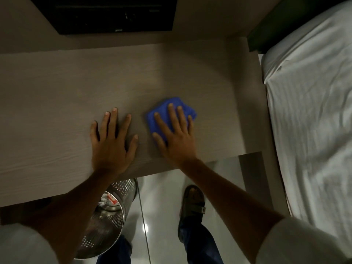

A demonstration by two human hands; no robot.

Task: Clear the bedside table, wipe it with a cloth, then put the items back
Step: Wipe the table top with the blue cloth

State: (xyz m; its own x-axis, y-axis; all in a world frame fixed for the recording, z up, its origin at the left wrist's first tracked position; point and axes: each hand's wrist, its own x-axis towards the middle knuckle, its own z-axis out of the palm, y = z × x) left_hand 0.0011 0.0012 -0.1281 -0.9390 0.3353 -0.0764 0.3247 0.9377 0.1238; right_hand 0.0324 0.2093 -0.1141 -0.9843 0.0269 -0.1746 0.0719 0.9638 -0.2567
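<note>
The bedside table [57, 96] is a long pale wood-grain top that fills the middle of the view. A folded blue cloth [176, 105] lies on its right part. My right hand [176, 134] presses flat on the cloth with fingers spread, covering its near half. My left hand [111, 141] rests palm down on the bare wood just left of the cloth, fingers apart, holding nothing. No other items show on the table top.
A bed with a white sheet [312, 111] runs along the right, close to the table's end. A perforated metal waste bin [106, 216] stands on the tiled floor under the table's near edge. A dark screen [106, 14] hangs on the wall behind.
</note>
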